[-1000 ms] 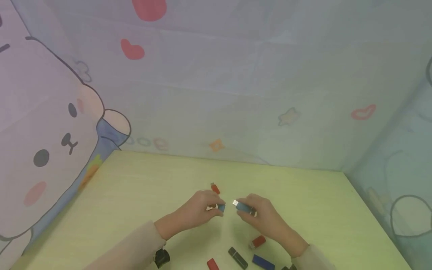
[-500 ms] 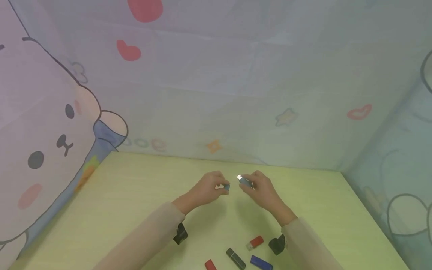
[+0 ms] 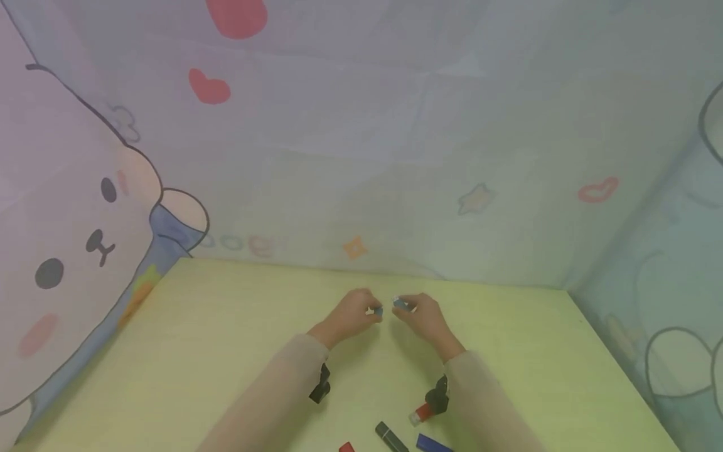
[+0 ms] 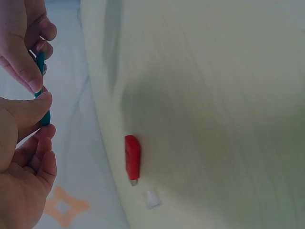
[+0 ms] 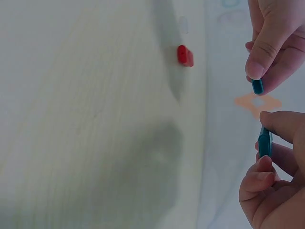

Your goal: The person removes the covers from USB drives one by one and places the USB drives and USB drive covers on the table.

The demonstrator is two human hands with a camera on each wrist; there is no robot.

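Observation:
In the head view my left hand [image 3: 351,317] pinches a small blue-teal cap [image 3: 378,311] between thumb and fingers. Facing it, my right hand [image 3: 426,316] grips a blue-teal USB stick [image 3: 401,304], its metal plug pointing toward the cap. A narrow gap separates the two parts in the head view. From the right wrist, the cap [image 5: 257,86] shows above the stick [image 5: 265,143], which lies between thumb and curled fingers. In the left wrist view the cap [image 4: 46,118] is partly covered by the left thumb.
A red USB stick [image 4: 133,158] lies on the pale table [image 3: 237,326] beyond the hands, with a small clear piece [image 4: 152,198] beside it. Nearer lie another red stick [image 3: 420,414], a black one [image 3: 391,436], a blue one [image 3: 433,443] and a red piece [image 3: 347,447].
Both hands have moved up and away over the table with the cap and stick. In the last half second they have come closer together, the right hand shifting left.

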